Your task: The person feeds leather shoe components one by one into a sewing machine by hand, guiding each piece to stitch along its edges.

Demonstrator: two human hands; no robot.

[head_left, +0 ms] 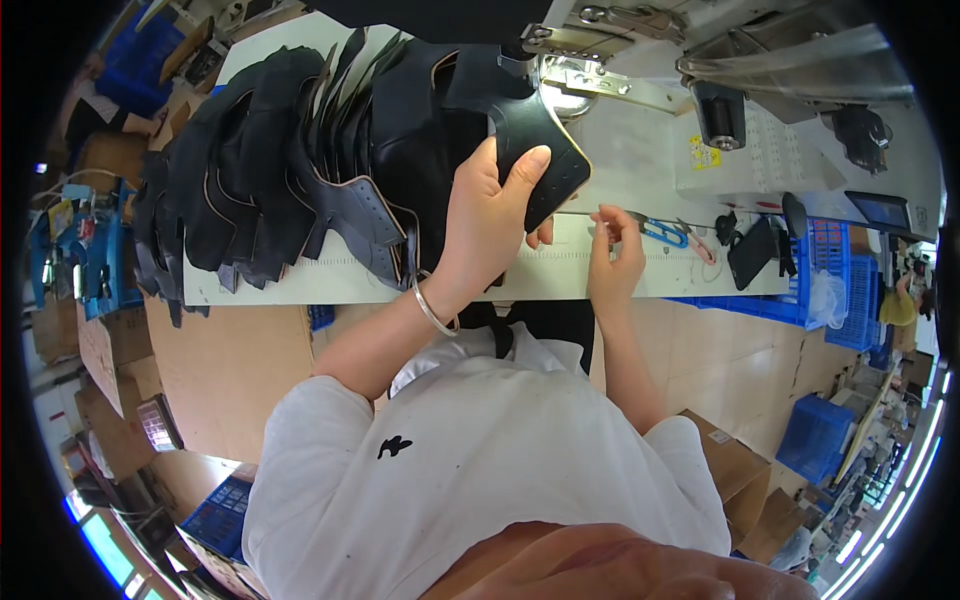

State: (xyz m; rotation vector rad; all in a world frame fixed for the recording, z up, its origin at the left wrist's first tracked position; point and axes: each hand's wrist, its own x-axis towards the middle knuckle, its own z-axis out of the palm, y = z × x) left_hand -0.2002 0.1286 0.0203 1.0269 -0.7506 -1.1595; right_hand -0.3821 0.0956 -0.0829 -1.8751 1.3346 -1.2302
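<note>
My left hand (485,215), with a silver bangle on its wrist, grips a black leather shoe upper (545,140). The thumb presses on top of the leather and the fingertips show below its edge. This upper has small punched holes and lies close to the metal parts of a sewing machine (575,85). To its left, several more black uppers (260,160) overlap in a long row on the white table (560,260). My right hand (615,255) is at the table's front edge, apart from the leather, its fingers loosely bent and apart with nothing visible in them.
Blue-handled scissors (663,232) and a pink-handled tool (697,242) lie right of my right hand. Farther right are a dark flat object (753,253) and a blue crate (825,260). A brown board (230,375) stands below the table's left part; a cardboard box (730,465) sits at lower right.
</note>
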